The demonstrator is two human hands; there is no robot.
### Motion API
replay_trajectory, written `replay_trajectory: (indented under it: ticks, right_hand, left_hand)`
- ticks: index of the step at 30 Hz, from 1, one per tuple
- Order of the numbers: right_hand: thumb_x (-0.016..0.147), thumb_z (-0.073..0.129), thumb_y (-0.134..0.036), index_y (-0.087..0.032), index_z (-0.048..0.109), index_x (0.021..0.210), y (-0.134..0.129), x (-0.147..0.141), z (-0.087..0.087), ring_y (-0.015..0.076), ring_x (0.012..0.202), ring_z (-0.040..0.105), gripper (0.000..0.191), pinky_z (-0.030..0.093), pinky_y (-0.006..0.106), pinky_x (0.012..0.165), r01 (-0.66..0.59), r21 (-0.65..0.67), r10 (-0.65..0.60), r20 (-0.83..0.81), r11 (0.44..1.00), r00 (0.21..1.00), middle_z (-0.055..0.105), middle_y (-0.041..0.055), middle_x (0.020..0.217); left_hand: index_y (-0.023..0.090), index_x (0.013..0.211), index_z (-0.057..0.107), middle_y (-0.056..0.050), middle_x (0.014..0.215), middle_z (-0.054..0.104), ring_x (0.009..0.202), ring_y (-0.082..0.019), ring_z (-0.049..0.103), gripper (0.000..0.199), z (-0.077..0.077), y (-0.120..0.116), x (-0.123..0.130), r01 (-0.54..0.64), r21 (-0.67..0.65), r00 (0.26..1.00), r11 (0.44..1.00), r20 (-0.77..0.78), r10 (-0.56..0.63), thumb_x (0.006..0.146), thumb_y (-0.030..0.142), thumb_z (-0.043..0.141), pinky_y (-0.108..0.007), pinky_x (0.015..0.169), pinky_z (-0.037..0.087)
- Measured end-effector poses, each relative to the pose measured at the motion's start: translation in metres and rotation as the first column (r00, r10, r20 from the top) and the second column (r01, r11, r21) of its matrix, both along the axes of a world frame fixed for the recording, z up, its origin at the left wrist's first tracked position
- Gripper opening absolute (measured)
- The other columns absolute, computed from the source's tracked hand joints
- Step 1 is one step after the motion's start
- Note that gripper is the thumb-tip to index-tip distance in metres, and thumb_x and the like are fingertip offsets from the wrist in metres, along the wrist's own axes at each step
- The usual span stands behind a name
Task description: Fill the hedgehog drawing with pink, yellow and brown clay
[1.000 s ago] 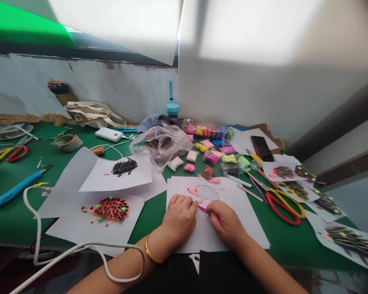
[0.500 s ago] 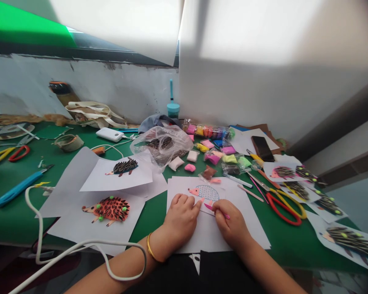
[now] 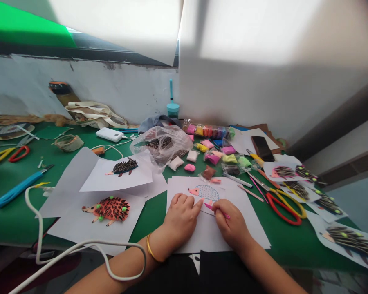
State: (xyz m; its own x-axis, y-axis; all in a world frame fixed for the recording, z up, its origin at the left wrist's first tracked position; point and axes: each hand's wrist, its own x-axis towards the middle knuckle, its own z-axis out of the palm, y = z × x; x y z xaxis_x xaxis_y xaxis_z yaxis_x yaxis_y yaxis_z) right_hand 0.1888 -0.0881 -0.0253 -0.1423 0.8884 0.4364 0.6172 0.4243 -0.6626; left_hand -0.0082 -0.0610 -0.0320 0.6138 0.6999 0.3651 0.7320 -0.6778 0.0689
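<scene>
My left hand (image 3: 182, 218) rests on the white paper (image 3: 248, 228), fingers curled together and one fingertip extended to the hedgehog picture's pink leg. What lies under its curled fingers is hidden. Closed around a pink modelling tool (image 3: 209, 207) is my right hand (image 3: 232, 223); the tool's pointed blade touches or hovers just above the paper beside the hind leg. Between and above both hands is the hedgehog picture (image 3: 207, 192), with a pink face and a light body covered in small blue marks outlined in blue.
Clay packets (image 3: 213, 157) and a plastic bag (image 3: 162, 147) lie behind the paper. At right are scissors (image 3: 286, 206), a phone (image 3: 262, 148) and finished hedgehog pictures (image 3: 297, 191). A white cable (image 3: 79, 245) loops over my left forearm. More hedgehog sheets (image 3: 64, 224) lie left.
</scene>
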Motion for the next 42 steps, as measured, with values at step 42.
replay_trajectory:
  ticks: [42]
  right_hand:
    - [0.090, 0.041, -0.017, -0.021, 0.056, 0.084, 0.001, 0.002, -0.001, 0.0180, 0.076, 0.056, 0.016, 0.044, 0.031, 0.070, -0.025, -0.049, 0.025, 0.006, 0.998, 1.000, 0.060, 0.0023, 0.080]
  left_hand:
    - [0.023, 0.089, 0.066, -0.002, 0.100, 0.067, 0.098, -0.021, 0.057, 0.011, 0.011, 0.005, -0.012, -0.129, -0.108, 0.985, 0.986, 0.099, 0.140, 0.087, 0.015, 0.059, -0.044, 0.100, 0.035]
